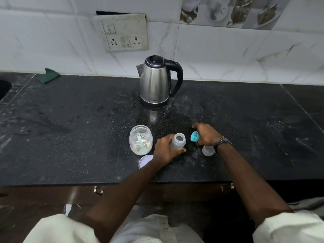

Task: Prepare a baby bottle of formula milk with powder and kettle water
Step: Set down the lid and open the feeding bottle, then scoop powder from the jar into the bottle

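On the desk (70, 120), my left hand (164, 149) grips the upright open bottle (178, 142); right hand (206, 135) holds its teal ring (195, 136) (powder jar (140, 139) lies just left, nearer the left).

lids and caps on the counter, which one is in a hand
The blue bottle ring, gripped by the right hand. The lilac jar lid and the clear bottle cap lie on the counter, unheld.

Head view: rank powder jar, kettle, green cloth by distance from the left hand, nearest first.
From the left hand, which holds the open bottle:
1. Powder jar, just to its left, lid off.
2. Kettle, behind it near the wall.
3. Green cloth, far back left corner of the counter.
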Demonstrator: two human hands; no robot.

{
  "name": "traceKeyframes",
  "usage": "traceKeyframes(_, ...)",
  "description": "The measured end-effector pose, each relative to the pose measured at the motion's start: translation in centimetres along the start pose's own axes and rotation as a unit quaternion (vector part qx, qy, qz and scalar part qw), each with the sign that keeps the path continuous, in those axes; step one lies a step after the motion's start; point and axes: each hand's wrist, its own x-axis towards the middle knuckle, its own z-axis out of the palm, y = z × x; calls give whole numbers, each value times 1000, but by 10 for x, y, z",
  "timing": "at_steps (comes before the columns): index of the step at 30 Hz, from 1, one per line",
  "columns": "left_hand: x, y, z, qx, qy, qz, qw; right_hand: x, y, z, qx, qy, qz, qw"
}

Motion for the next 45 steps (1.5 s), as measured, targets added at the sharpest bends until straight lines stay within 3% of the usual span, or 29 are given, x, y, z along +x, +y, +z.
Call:
traceKeyframes(19,-11,22,-13,33,-22,-32,999,-14,-3,-10,-2,13,-11,1000)
traceKeyframes(27,-49,51,-37,7,8,112,994,-22,-36,-54,-24,35,-30,999)
traceKeyframes(33,-63,66,-75,24,152,197,968,-32,-89,-77,-19,73,-130,989)
traceKeyframes(38,-62,38,-107,-19,254,74,964,-29,-136,-71,-6,110,-231,967)
traceKeyframes(41,-61,10,-117,-3,229,9,973,-27,-163,-59,-25,93,-282,954)
traceKeyframes(45,-57,-11,-113,-4,141,-63,988,-24,-185,-42,-94,104,-312,940)
